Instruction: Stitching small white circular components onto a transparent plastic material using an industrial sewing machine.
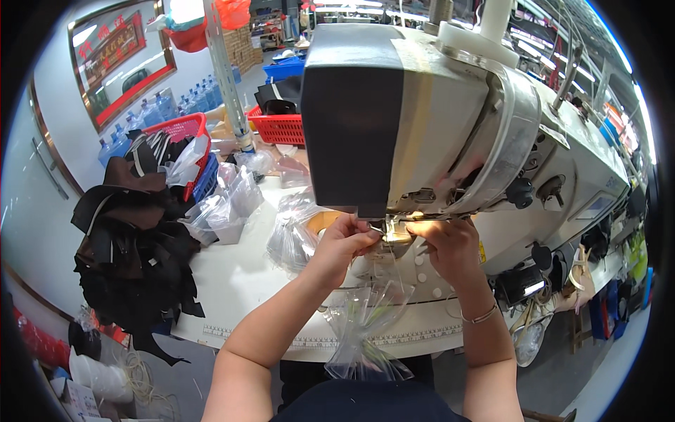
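Note:
A large sewing machine (355, 133) with a dark front cover and pale body stands before me. Under its head, at the lit presser foot and needle area (398, 233), both my hands meet. My left hand (342, 246) is pinched just left of the foot; what sits between its fingertips is too small to make out. My right hand (450, 247) comes from the other side, its index finger reaching to the foot and its other fingers curled; the fingertips are partly hidden. Fanned clear plastic pieces (290, 232) lie left of my left hand. More clear plastic (367, 334) hangs over the table's front edge.
The white table (232, 281) has a ruler strip (281, 339) along its front edge. A pile of black and brown material (133, 239) hangs over its left side. Behind are a red basket (280, 129) and clear plastic bundles (228, 200). A metal post (228, 77) rises behind the table.

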`<action>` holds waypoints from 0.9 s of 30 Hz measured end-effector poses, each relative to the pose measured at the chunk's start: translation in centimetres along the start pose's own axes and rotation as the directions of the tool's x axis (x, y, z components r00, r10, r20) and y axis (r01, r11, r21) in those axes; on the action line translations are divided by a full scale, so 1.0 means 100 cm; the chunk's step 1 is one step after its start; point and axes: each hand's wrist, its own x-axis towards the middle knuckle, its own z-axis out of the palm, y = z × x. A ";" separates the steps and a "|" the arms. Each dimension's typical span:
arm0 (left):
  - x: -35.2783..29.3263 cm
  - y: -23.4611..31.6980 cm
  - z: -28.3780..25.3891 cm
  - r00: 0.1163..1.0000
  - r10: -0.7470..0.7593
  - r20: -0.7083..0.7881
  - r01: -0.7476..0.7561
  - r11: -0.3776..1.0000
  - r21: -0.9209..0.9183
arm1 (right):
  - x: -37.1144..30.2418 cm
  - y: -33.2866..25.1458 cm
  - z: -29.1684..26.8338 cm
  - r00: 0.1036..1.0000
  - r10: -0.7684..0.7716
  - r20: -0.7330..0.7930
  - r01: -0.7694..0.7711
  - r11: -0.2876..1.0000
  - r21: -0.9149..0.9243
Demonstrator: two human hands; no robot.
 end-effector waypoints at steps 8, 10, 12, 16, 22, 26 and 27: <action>0.005 0.031 -0.003 0.989 -0.146 0.033 0.140 0.979 0.149 | -0.003 0.017 0.017 0.996 0.013 -0.087 -0.003 0.994 0.113; 0.001 0.032 0.000 0.988 -0.152 0.028 0.147 0.980 0.131 | -0.007 -0.003 0.016 0.968 0.131 -0.212 -0.112 0.989 0.100; 0.000 0.023 -0.005 0.986 -0.165 0.019 0.164 0.986 0.023 | -0.019 -0.032 0.015 0.844 0.450 -0.293 -0.312 0.855 0.414; 0.001 0.006 -0.001 0.993 -0.112 0.044 0.115 0.991 -0.062 | -0.046 -0.044 0.010 0.724 0.578 0.376 -0.657 0.412 0.632; -0.013 0.004 0.007 0.999 -0.007 -0.053 0.006 1.000 -0.023 | -0.035 -0.022 -0.005 0.676 0.450 0.584 -0.668 0.039 0.743; -0.015 0.001 0.015 0.996 0.008 -0.089 -0.011 0.999 -0.034 | -0.029 -0.004 -0.009 0.625 0.432 0.650 -0.689 -0.086 0.719; -0.016 -0.002 0.017 0.996 0.030 -0.087 -0.036 0.997 -0.061 | -0.028 0.001 -0.010 0.598 0.425 0.679 -0.713 -0.103 0.693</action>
